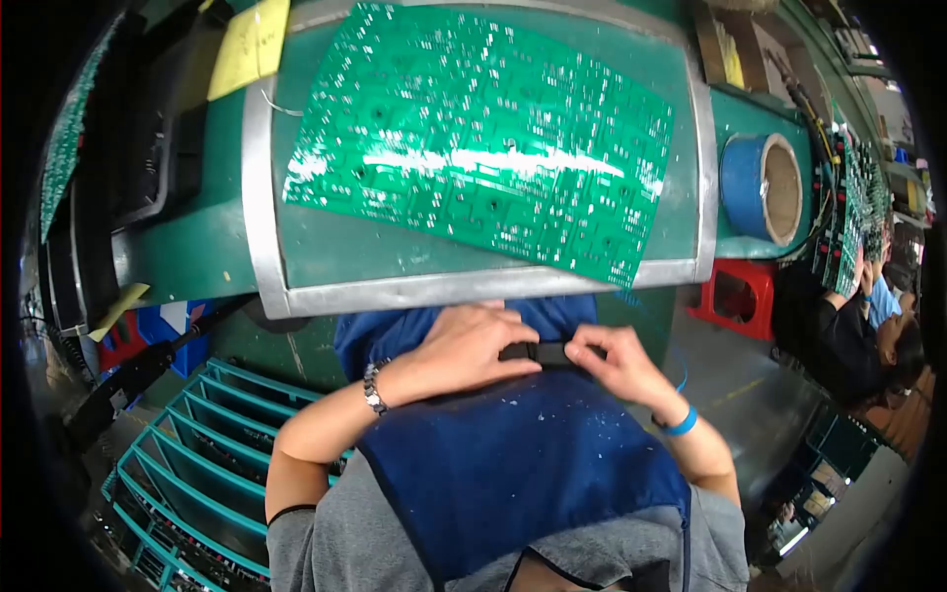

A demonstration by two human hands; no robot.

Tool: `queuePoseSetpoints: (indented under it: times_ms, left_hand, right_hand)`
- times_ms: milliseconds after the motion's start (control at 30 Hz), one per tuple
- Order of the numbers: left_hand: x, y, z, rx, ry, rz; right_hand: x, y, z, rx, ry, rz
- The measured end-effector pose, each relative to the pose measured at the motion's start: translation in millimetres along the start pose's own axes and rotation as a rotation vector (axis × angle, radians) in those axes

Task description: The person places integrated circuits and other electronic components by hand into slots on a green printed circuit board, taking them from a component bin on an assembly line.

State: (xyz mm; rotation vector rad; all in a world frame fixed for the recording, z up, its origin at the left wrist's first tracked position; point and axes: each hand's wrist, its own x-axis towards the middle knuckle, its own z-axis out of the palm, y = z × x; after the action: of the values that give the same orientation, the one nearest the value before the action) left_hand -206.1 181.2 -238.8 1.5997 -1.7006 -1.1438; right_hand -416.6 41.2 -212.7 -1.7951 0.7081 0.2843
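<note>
Close to my waist, my left hand has its fingers and thumb closed around one end of a short black strap. My right hand pinches the strap's other end between thumb and fingers. What the strap belongs to is hidden against my blue apron. A dark metal bracelet circles my left wrist; a blue wristband is on the right. Beyond both hands, a large green circuit board lies slantwise on the green bench, untouched, its near corner over the metal edge.
A metal frame borders the bench top. On the right stand a blue tape roll and a red stool. A teal slotted rack is at lower left. Another person is at far right, near upright boards.
</note>
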Motion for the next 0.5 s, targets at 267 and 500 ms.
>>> queuePoseSetpoints:
  times_ms: [267, 500]
  left_hand:
    - [-8.6, -4.6, -5.7, -0.113, -0.02, -0.049]
    - [-12.6, -0.3, -6.9, -0.227, 0.142, -0.066]
  right_hand:
    - [-10.8, -26.0, -5.9, -0.534, 0.114, -0.183]
    - [10.2, -15.9, 5.2, -0.287, 0.048, -0.255]
